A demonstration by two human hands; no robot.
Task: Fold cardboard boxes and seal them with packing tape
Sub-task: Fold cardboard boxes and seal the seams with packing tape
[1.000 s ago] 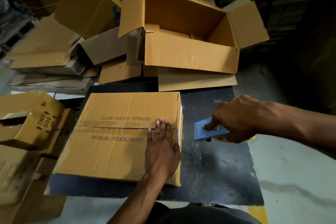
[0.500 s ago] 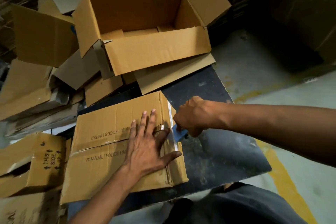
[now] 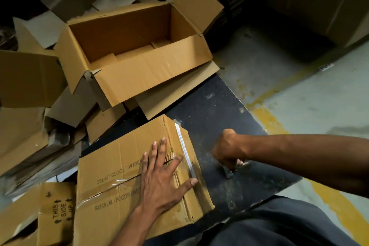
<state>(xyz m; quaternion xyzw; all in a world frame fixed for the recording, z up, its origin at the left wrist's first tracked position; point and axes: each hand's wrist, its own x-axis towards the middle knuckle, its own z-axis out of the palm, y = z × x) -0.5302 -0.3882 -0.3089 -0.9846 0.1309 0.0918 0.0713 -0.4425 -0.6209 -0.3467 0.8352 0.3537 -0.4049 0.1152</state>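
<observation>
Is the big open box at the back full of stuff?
No, the open box is empty inside; only its bare cardboard bottom and walls show.

left hand (image 3: 161,175) flat on box (image 3: 111,195), right hand (image 3: 229,150) fisted

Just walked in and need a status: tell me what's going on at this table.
A person is sealing a closed box on a black table. The left hand lies flat on its top near the right edge, beside the tape along the seam. The right hand grips a tape dispenser off the box, down on the table. An open box sits behind.
</observation>
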